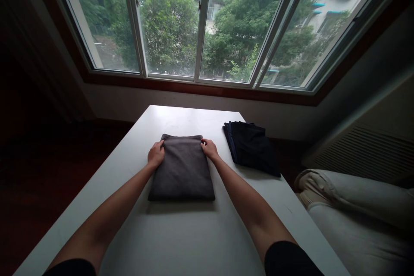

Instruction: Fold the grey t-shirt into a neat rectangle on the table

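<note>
A dark grey folded cloth [184, 168] lies flat in a neat near-square on the white table [181, 237]. At its far left corner, my left hand [156, 154] is closed on the side edge, the fingertips partly hidden against the fabric. My right hand [210, 148] pinches the far right corner between thumb and fingers. Both forearms reach forward along either side of the cloth. What kind of garment or fabric piece it is, the folds do not show.
A stack of folded dark navy and black cloth [250, 146] sits at the table's right edge, one corner reaching the edge. Right of the table is a pale cushioned seat [359, 207]. A wide window [200, 30] is beyond the far end.
</note>
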Demonstrator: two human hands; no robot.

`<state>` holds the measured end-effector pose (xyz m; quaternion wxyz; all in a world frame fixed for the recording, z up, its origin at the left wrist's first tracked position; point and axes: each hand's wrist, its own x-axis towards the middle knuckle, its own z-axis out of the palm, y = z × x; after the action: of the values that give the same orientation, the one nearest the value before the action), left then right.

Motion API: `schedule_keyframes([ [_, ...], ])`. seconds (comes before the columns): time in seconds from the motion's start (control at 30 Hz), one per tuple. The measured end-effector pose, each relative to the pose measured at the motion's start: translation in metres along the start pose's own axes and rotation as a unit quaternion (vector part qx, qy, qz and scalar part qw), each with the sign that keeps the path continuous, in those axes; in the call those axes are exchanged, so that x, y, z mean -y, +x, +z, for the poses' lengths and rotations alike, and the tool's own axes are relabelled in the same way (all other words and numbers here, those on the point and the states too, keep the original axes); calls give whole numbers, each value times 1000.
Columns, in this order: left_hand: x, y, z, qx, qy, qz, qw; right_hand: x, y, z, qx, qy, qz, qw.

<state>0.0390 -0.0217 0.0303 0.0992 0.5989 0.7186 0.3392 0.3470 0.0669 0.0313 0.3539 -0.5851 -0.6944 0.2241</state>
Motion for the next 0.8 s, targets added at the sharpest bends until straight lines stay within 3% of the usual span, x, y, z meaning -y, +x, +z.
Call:
schedule_keyframes([
  [0.2, -2, -4, -6, 24, 28, -33, 999, 15, -28, 2, -48, -21, -118, 992],
  [0.37, -5, -22, -25, 83, -17, -82, 993, 41, -49, 12, 43, -41, -193, 980],
  [0.57, -12, -78, -52, 163, -71, -42, 983, 72, -60, 31, 140, -62, -247, 957],
  [0.67, -17, -99, -78, 244, -165, -30, 955, 82, -60, 41, 172, -142, -243, 944],
  [0.8, -20, -117, -118, 406, -247, -77, 876, 84, -55, 50, 192, -207, -207, 937],
])
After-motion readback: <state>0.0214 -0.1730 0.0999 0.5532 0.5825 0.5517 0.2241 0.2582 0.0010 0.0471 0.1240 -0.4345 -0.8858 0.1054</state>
